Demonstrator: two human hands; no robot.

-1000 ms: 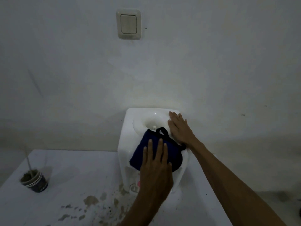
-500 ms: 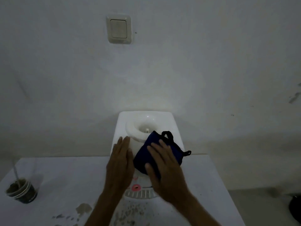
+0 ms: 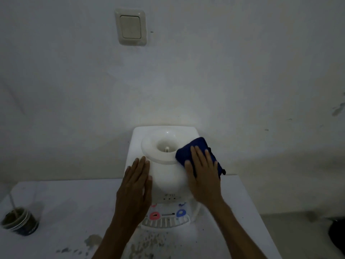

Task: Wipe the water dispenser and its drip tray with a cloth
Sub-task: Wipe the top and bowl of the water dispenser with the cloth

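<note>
A white tabletop water dispenser [image 3: 168,176] stands against the wall, its round bottle socket [image 3: 165,146] facing up. Below its front are a red tap [image 3: 154,215], a blue tap [image 3: 180,213] and the slotted drip tray [image 3: 166,222]. A dark blue cloth [image 3: 194,149] lies on the top right of the dispenser, touching the socket rim. My right hand [image 3: 204,176] presses flat on the cloth, fingers spread. My left hand [image 3: 135,189] rests flat on the dispenser's left side, holding nothing.
The dispenser sits on a white table [image 3: 65,212] with dark stains [image 3: 93,242] near the front. A cup with a straw [image 3: 19,220] stands at the far left. A light switch [image 3: 130,27] is on the wall above. A dark object [image 3: 337,234] sits at the right edge.
My right hand slid the cloth from the front middle of the dispenser top to its right side. My left hand stayed on the left side. The view shifted slightly.
</note>
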